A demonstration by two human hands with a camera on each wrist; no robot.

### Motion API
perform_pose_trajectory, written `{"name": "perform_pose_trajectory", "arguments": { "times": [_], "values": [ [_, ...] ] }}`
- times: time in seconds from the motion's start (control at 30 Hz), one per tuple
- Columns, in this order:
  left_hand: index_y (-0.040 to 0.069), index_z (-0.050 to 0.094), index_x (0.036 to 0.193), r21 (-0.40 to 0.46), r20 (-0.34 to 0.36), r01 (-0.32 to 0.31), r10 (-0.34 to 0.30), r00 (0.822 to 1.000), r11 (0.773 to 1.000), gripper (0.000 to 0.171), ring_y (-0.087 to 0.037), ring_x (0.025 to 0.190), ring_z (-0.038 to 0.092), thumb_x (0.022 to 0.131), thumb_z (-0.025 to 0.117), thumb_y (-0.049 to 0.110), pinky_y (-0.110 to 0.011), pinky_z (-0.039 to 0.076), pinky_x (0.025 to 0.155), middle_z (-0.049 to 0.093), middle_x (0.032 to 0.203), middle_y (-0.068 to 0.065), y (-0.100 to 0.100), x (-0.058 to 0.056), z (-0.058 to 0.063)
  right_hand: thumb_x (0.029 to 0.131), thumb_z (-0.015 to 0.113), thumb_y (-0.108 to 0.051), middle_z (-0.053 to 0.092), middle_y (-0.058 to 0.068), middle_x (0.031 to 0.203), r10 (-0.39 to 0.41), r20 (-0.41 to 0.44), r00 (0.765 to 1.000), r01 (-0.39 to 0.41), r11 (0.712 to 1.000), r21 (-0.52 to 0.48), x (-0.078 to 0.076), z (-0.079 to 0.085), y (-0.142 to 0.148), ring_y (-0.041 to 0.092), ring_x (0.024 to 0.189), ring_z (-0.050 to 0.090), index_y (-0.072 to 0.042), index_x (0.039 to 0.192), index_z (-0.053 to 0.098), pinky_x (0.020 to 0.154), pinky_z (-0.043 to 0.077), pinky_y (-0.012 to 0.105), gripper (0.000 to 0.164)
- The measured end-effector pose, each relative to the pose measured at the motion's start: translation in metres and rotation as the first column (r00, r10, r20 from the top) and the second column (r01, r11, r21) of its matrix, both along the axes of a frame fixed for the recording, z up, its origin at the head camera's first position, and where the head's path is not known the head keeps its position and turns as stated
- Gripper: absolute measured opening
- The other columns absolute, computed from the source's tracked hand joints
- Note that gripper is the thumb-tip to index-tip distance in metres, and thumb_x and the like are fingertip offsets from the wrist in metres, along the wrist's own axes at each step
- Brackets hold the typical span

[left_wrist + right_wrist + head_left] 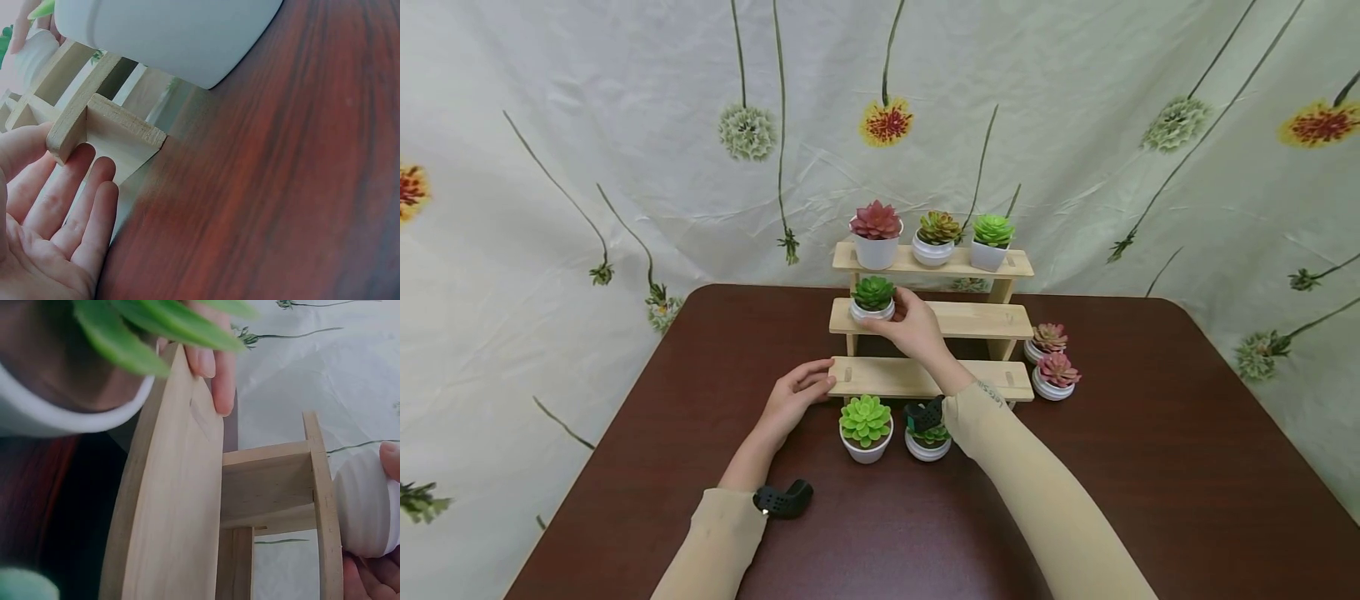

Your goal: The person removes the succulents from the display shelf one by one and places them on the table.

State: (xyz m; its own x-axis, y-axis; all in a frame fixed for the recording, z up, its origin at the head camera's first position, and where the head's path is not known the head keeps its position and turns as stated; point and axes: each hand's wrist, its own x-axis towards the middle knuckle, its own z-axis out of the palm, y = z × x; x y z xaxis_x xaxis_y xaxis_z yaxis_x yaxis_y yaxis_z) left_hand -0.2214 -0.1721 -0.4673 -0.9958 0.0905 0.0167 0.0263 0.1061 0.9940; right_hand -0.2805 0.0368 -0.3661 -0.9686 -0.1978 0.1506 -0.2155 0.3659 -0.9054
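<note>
My right hand [917, 330] grips a small white ribbed pot with a dark green succulent [874, 293] at the left end of the middle tier of a wooden plant stand [977, 318]. The right wrist view shows the same ribbed pot [365, 506] between thumb and fingers, right at the board's edge. My left hand [793, 395] pinches the left end of the lowest board [887, 377], thumb above and fingers below, as the left wrist view shows on the wooden end [69, 128].
On the top tier stand a red succulent [877, 222], a brownish-green one [938, 228] and a bright green one [992, 232]. A light green succulent [865, 422] and another pot [927, 450] are in front; two pink succulents [1056, 370] [1049, 337] sit at the right.
</note>
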Motion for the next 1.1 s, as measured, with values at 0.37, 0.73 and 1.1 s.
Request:
{"name": "perform_pose_trajectory", "arguments": {
  "times": [0.37,0.73,1.1],
  "values": [
    [0.006,0.055,0.130,-0.002,-0.012,0.003,-0.003,1.000,1.000,0.044,-0.011,0.100,0.060,0.091,0.065,0.023,-0.029,0.052,0.083,0.060,0.119,-0.017,0.001,-0.002,-0.002,0.076,0.079,-0.030,0.061,0.010,0.117,-0.033,-0.017,0.999,0.034,0.999,0.038,0.004,0.001,0.006,0.019,0.104,0.059,-0.004,0.125,0.055,0.087,0.050,0.031,0.060],
    [0.008,0.056,0.129,0.008,-0.012,0.001,-0.001,1.000,1.000,0.043,-0.009,0.099,0.061,0.090,0.065,0.025,-0.030,0.052,0.084,0.060,0.119,-0.016,0.000,0.000,0.000,0.074,0.081,-0.032,0.060,0.009,0.116,-0.041,0.005,0.999,0.041,0.999,-0.006,0.009,0.004,0.021,0.019,0.103,0.059,-0.005,0.124,0.056,0.086,0.050,0.031,0.062],
    [0.008,0.056,0.129,0.005,-0.017,0.003,-0.003,1.000,1.000,0.044,-0.010,0.098,0.061,0.090,0.066,0.025,-0.031,0.052,0.084,0.061,0.118,-0.017,0.000,-0.001,-0.001,0.074,0.081,-0.032,0.059,0.011,0.118,-0.076,-0.014,0.997,0.076,0.997,-0.016,0.014,0.010,0.047,0.021,0.104,0.059,-0.004,0.126,0.054,0.087,0.050,0.032,0.065]
  ]
}}
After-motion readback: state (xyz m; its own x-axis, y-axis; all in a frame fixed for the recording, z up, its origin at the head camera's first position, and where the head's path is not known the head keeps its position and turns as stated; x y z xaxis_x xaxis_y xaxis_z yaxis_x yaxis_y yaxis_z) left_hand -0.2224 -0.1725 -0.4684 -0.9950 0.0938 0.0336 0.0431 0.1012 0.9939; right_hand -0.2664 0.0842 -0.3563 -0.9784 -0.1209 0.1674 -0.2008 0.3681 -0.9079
